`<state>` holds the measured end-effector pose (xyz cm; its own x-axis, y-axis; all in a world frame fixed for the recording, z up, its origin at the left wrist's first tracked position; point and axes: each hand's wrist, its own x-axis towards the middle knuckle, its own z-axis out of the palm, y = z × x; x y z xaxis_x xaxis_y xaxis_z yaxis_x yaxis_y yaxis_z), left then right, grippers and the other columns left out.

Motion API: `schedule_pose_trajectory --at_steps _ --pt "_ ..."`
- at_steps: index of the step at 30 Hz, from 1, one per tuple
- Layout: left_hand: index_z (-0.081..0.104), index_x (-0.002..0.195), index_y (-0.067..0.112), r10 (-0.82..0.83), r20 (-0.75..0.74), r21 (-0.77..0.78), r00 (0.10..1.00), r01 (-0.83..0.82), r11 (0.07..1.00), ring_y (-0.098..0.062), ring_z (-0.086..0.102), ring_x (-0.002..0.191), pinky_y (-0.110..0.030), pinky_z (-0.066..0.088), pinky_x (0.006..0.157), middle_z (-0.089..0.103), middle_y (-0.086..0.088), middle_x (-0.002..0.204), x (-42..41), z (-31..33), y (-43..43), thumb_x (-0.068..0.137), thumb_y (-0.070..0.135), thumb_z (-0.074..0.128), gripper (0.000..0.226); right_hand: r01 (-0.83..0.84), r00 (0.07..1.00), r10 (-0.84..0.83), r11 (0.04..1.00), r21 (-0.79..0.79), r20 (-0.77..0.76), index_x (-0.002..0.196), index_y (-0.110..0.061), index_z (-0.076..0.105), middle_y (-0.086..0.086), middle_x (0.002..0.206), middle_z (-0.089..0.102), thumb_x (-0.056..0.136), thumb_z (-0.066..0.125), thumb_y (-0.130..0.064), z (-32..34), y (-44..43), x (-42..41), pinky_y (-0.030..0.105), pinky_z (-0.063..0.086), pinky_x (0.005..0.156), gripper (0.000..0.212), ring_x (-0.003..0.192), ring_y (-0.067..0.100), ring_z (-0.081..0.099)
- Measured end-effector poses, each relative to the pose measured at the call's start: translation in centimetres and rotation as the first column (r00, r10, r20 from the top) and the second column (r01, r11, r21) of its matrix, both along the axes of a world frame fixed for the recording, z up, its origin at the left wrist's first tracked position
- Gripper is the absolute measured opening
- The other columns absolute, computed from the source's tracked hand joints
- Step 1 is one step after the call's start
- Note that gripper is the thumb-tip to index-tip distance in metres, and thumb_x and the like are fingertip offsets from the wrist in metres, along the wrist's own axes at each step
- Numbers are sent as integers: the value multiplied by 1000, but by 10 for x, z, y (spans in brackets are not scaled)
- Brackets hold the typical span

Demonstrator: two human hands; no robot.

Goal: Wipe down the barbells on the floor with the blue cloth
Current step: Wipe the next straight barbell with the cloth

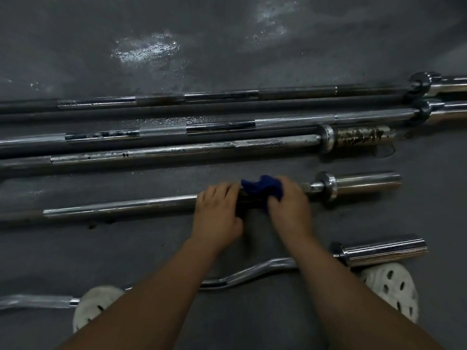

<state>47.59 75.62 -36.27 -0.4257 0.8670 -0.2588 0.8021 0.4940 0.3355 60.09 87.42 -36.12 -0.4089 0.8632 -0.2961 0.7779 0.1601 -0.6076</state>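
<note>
While the left hand (pixel 218 210) closes bare around the barbell (pixel 118 207) on the floor (pixel 252 46), apparently steadying it, the right hand (pixel 290 205) clamps the blue cloth (pixel 260 186) around the shaft near its sleeve, likely for rubbing.

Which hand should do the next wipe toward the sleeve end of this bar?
Probably the right hand: it already grips the blue cloth on the bar, nearest the sleeve. The left hand grips the shaft beside it, steadying.

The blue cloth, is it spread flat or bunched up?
Bunched up: the blue cloth is crumpled around the bar under the right hand.
</note>
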Motion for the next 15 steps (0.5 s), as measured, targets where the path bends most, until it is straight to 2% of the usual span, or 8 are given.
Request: schedule_pose_trajectory --at_steps 2,4,7,9,10,11,14,15 --pt "49 137 27 -14 -15 -2 1000 14 1000 -23 43 117 -36 32 100 46 0 132 3 -1 0 73 31 60 65 153 988 -153 988 36 17 127 -30 56 6 120 62 84 59 -19 -1 9 22 44 51 89 45 106 31 61" --pt "53 131 29 -10 -6 5 1000 10 1000 -23 43 114 -36 33 98 47 0 127 7 -2 -1 72 29 61 59 204 977 -205 978 39 50 139 -35 44 6 128 58 87 60 -18 0 -2 25 44 51 90 57 109 31 60" --pt "54 124 24 -10 50 17 999 9 1000 -23 47 115 -37 33 101 50 -1 127 15 -9 -9 67 27 60 58 -12 993 8 1000 29 117 136 -31 46 11 120 58 86 59 -19 -2 -31 11 40 51 83 54 102 34 61" --pt "50 131 20 -67 59 19 996 66 998 -23 47 124 -39 29 110 51 -3 135 20 -12 -18 65 28 60 67 -165 981 164 986 7 103 128 -26 50 11 113 61 85 61 -21 -1 -38 10 39 51 80 44 98 32 61" --pt "45 137 19 -101 45 8 994 101 995 -23 43 129 -40 25 115 48 -4 141 21 -11 -23 66 29 60 73 -177 980 176 984 3 94 125 -26 51 9 113 62 84 61 -21 0 -35 14 38 51 80 42 98 30 61" --pt "39 143 18 -129 32 -10 991 130 991 -22 39 134 -40 21 119 43 -4 146 21 -10 -27 69 30 61 78 -136 986 134 991 14 96 122 -28 53 6 114 63 83 62 -22 0 -29 22 38 51 80 40 100 29 61" --pt "24 154 14 -162 11 -41 987 162 986 -22 29 142 -39 12 123 32 -5 155 25 -6 -34 75 31 62 89 204 976 -207 978 41 67 120 -29 56 5 118 61 85 60 -19 3 -27 42 38 50 83 36 103 29 61" --pt "24 154 12 -166 0 -53 986 166 985 -24 30 142 -41 13 122 33 -7 155 27 -5 -36 75 31 60 89 219 973 -220 976 17 66 122 -27 55 6 118 61 86 60 -18 4 -39 35 38 50 84 38 103 29 61"
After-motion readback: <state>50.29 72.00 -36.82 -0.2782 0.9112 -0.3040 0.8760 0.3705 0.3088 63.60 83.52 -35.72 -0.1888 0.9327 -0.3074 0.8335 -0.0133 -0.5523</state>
